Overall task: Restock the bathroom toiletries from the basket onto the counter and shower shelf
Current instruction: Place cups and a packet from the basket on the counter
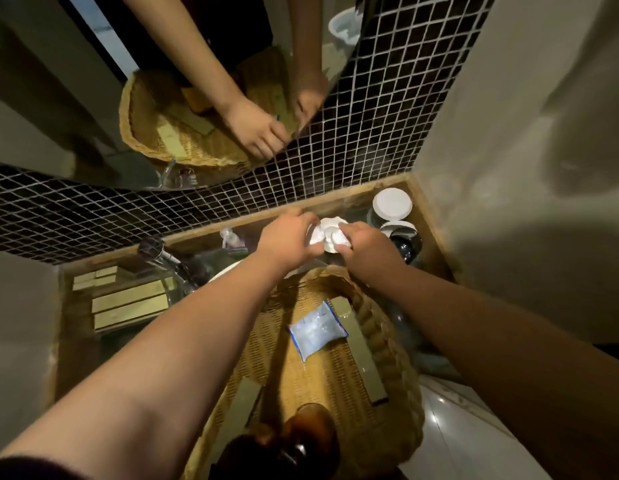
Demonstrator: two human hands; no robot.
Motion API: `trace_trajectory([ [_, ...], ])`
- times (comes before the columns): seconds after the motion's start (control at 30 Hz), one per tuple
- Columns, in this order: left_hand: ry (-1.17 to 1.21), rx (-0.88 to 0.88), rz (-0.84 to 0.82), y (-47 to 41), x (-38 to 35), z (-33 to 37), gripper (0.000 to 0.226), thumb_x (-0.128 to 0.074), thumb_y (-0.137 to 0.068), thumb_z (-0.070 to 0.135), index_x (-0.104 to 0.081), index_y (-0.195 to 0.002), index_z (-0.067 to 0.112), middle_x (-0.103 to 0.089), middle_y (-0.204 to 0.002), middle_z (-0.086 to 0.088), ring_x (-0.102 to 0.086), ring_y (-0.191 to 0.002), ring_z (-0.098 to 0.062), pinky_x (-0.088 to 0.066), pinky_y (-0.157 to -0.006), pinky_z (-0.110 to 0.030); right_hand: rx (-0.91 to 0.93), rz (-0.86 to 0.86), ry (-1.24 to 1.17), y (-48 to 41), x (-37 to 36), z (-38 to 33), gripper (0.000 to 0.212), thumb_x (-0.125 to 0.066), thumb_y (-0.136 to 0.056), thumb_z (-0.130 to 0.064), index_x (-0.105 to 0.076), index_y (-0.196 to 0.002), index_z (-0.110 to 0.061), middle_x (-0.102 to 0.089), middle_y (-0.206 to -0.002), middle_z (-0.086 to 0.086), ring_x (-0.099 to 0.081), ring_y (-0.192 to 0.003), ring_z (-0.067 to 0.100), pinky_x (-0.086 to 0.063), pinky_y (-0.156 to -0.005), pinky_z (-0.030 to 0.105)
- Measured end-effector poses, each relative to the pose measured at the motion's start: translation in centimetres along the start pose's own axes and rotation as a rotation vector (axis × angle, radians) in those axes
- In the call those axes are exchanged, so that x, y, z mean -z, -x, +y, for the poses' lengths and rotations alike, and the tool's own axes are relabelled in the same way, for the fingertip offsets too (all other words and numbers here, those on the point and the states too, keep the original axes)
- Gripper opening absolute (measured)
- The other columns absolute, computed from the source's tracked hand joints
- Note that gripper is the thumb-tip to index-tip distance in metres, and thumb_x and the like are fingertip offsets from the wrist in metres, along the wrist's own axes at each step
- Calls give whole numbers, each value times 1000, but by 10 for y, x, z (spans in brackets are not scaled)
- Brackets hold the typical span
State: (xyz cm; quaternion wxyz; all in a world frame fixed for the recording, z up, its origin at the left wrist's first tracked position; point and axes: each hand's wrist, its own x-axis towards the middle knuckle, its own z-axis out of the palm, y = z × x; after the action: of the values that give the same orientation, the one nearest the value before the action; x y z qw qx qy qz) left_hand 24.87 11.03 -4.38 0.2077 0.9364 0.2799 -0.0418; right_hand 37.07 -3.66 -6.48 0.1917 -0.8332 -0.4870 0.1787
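Both the left hand (287, 233) and right hand (361, 242) pinch small white pieces (315, 238) in curled fingers over the white dish (332, 223) on the table (197, 235), beyond the basket (377, 327); best seat them gently, side by side.

Small bathroom, seen at the washbasin.
A mirror (76, 98) hangs on a wall of small dark tiles (370, 133); below, a tap (159, 252) stands by a white basin (231, 270) in a wood-edged counter (204, 232), with slim boxes (128, 303) stacked at its left end.
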Motion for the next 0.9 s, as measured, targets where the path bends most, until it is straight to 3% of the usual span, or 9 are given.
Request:
trace_trajectory([
  [0.23,37,-7,-16,-21,-22,-8,51,-77,-78,45,-62,-121,22,-54,-119,-3,-55,-107,-25,-49,-87,-39,-101,-220,121,-37,-6,16,42,-57,-97,-35,-55,-135,-18,-60,-130,11,-57,-116,29,-49,-97,44],
  [0.37,58,18,-45,-28,-26,-15,54,-79,-78,44,-62,-122,18,-53,-120,-4,-55,-106,-26,-49,-89,-40,-113,-220,141,-50,-16,20,40,-58,-97,-32,-56,-134,-17,-60,-126,11,-58,-111,29,-48,-91,38],
  [0.47,52,30,-63,-30,-34,-20,53,-77,-78,45,-62,-123,19,-53,-121,-4,-56,-107,-26,-50,-89,-43,-121,-238,140,-58,-28,21,44,-60,-95,-23,-53,-138,-17,-57,-131,12,-57,-117,30,-49,-97,40],
  [0.57,29,10,-75,-30,-43,-22,55,-74,-78,49,-62,-123,22,-53,-118,-3,-57,-105,-26,-51,-80,-40,-105,-259,187,-66,-39,25,50,-63,-93,-18,-50,-140,-15,-54,-135,13,-54,-120,32,-47,-100,41],
  [0.73,36,24,-78,-34,-54,-24,57,-72,-77,57,-63,-122,23,-54,-118,-4,-56,-106,-26,-51,-81,-40,-50,-267,288,-76,-53,34,51,-68,-91,-19,-49,-138,-16,-54,-133,13,-54,-118,33,-48,-93,42],
  [0.9,40,46,-99,-37,-63,-28,54,-74,-78,51,-63,-122,22,-52,-113,-3,-56,-105,-26,-51,-82,-42,9,-312,341,-86,-61,38,59,-71,-85,-14,-46,-139,-17,-54,-131,14,-54,-117,35,-50,-88,45],
])
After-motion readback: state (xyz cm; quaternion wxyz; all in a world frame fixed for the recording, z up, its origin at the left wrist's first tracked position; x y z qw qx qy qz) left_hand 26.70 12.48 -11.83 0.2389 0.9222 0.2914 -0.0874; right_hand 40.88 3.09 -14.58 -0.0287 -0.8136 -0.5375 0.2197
